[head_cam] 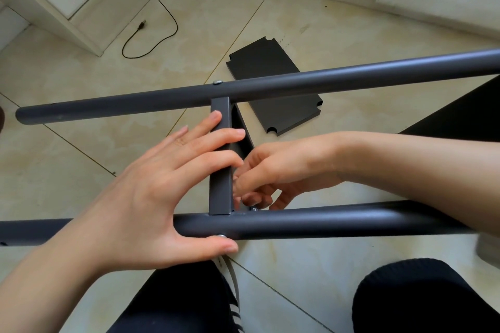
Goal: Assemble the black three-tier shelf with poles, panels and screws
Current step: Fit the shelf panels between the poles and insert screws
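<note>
I am fastening the crossbar (220, 159) between the two poles, and the joint at the near pole (311, 223) is the one in hand. My left hand (151, 197) steadies the frame: its fingers lie over the crossbar, curling at its edge, and the thumb presses the underside of the near pole right at a screw head (221, 236). My right hand (273, 176) reaches in behind the crossbar with fingers curled and pinched close together near a small fastener (254, 208) at the corner; I cannot tell whether they actually grip it. The far pole (243, 89) already carries a screw (217, 81) above the crossbar's other end, so that joint looks done. A loose black panel (273, 89) lies on the floor (81, 143) beyond, partly hidden by the far pole.

Next, I judge, the small fastener must be turned tight while the thumb keeps the screw from spinning; the corner is cramped, so fingertip work only.
</note>
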Tool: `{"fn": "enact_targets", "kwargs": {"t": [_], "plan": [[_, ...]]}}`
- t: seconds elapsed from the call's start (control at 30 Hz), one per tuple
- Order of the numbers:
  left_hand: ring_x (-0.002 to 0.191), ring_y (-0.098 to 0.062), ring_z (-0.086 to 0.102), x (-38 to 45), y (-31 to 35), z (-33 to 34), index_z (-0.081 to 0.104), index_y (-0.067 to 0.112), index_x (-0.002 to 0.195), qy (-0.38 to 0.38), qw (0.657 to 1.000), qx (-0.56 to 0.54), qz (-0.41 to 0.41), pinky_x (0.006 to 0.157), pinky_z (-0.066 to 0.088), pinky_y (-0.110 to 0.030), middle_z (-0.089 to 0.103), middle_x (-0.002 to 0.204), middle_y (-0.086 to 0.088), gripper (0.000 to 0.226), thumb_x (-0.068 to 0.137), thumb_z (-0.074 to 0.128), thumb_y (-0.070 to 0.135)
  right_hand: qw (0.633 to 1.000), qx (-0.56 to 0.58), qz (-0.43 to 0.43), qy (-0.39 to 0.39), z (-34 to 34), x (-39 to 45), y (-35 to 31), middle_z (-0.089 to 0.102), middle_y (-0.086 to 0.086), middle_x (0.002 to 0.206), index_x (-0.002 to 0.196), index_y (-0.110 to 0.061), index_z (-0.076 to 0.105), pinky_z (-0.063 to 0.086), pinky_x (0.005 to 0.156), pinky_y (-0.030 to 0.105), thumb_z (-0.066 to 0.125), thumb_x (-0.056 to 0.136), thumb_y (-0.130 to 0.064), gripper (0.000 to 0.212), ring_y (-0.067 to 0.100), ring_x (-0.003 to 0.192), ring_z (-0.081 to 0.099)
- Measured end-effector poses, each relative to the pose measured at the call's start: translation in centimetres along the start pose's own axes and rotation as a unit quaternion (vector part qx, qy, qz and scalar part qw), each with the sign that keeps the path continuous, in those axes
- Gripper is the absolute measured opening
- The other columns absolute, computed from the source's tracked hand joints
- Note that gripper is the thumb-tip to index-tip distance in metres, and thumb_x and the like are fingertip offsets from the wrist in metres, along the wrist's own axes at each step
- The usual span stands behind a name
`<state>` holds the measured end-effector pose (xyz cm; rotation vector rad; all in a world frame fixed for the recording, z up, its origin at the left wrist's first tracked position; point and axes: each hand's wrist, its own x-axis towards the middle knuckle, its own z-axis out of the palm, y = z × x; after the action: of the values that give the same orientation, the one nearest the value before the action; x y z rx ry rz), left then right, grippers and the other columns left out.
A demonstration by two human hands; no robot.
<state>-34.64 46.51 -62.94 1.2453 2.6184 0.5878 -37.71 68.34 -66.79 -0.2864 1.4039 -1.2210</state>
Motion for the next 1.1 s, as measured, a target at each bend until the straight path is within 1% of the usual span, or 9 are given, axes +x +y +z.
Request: {"fn": "enact_targets", "kwargs": {"t": [0.07,0.17,0.33,0.43,0.63,0.73,0.83,0.97,1.1], "plan": [[0.154,-0.019,0.019,0.01,0.00,-0.01,0.052,0.026,0.133,0.000,1.000,-0.002,-0.001,0.118,0.024,-0.047,0.033,0.160,0.014,0.072,0.078,0.066,0.070,1.000,0.027,-0.014,-0.003,-0.11,0.02,0.03,0.050,-0.002,0.068,0.061,-0.029,0.067,0.041,0.074,0.033,0.057,0.095,-0.020,0.036,0.013,0.067,0.046],[0.154,-0.019,0.020,0.05,0.02,-0.02,0.053,0.025,0.133,0.000,1.000,-0.003,-0.003,0.118,0.024,-0.048,0.033,0.160,0.013,0.072,0.078,0.066,0.070,0.999,0.023,-0.027,-0.008,-0.17,0.00,0.05,0.051,-0.002,0.068,0.065,-0.025,0.064,0.041,0.075,0.034,0.060,0.094,-0.015,0.031,0.014,0.068,0.047],[0.154,-0.019,0.020,0.03,0.09,-0.04,0.051,0.027,0.133,0.001,1.000,-0.005,-0.003,0.117,0.026,-0.049,0.033,0.160,0.014,0.071,0.078,0.066,0.069,1.000,-0.009,-0.003,0.012,-0.04,0.12,0.12,0.047,-0.002,0.067,0.072,-0.021,0.070,0.040,0.073,0.033,0.056,0.098,-0.024,0.029,0.015,0.068,0.044],[0.153,-0.019,0.020,0.02,0.08,-0.02,0.053,0.025,0.132,0.001,1.000,-0.005,-0.004,0.118,0.028,-0.052,0.033,0.159,0.014,0.071,0.078,0.066,0.069,1.000,0.023,-0.018,0.001,-0.09,0.09,0.10,0.048,-0.001,0.068,0.063,-0.027,0.066,0.040,0.072,0.031,0.057,0.095,-0.018,0.035,0.015,0.068,0.043],[0.154,-0.018,0.020,0.05,0.07,-0.02,0.051,0.027,0.133,0.000,1.000,-0.002,-0.002,0.117,0.026,-0.048,0.033,0.160,0.014,0.071,0.078,0.066,0.069,1.000,-0.023,-0.007,0.012,0.01,0.07,0.10,0.048,-0.001,0.067,0.072,-0.020,0.068,0.041,0.073,0.031,0.057,0.098,-0.023,0.029,0.015,0.067,0.044],[0.153,-0.018,0.020,0.04,0.09,-0.04,0.052,0.027,0.133,0.002,1.000,-0.001,-0.003,0.118,0.025,-0.048,0.033,0.160,0.014,0.071,0.077,0.066,0.069,1.000,0.001,-0.017,0.008,0.02,0.06,0.13,0.048,0.000,0.068,0.065,-0.025,0.068,0.041,0.072,0.031,0.056,0.098,-0.020,0.036,0.016,0.068,0.044],[0.153,-0.018,0.020,0.04,0.11,-0.07,0.052,0.027,0.133,0.002,1.000,0.000,-0.003,0.118,0.025,-0.048,0.033,0.160,0.014,0.071,0.078,0.066,0.069,0.999,0.021,-0.037,-0.009,0.12,-0.02,0.11,0.048,0.001,0.068,0.066,-0.019,0.062,0.038,0.071,0.032,0.056,0.097,-0.013,0.032,0.017,0.068,0.043],[0.153,-0.019,0.020,0.03,0.07,-0.04,0.051,0.028,0.133,0.002,1.000,-0.003,-0.002,0.117,0.026,-0.049,0.033,0.160,0.014,0.071,0.078,0.066,0.070,1.000,-0.004,-0.020,0.005,0.18,0.13,0.10,0.046,0.000,0.065,0.061,-0.023,0.068,0.039,0.073,0.033,0.053,0.098,-0.017,0.040,0.016,0.066,0.042],[0.154,-0.019,0.020,0.06,0.00,0.03,0.051,0.027,0.133,0.002,1.000,-0.001,-0.001,0.118,0.026,-0.049,0.032,0.160,0.014,0.071,0.078,0.065,0.070,0.999,0.019,-0.030,-0.007,0.11,0.07,0.09,0.046,-0.001,0.067,0.058,-0.027,0.067,0.038,0.069,0.031,0.052,0.098,-0.017,0.043,0.015,0.066,0.041]]}}
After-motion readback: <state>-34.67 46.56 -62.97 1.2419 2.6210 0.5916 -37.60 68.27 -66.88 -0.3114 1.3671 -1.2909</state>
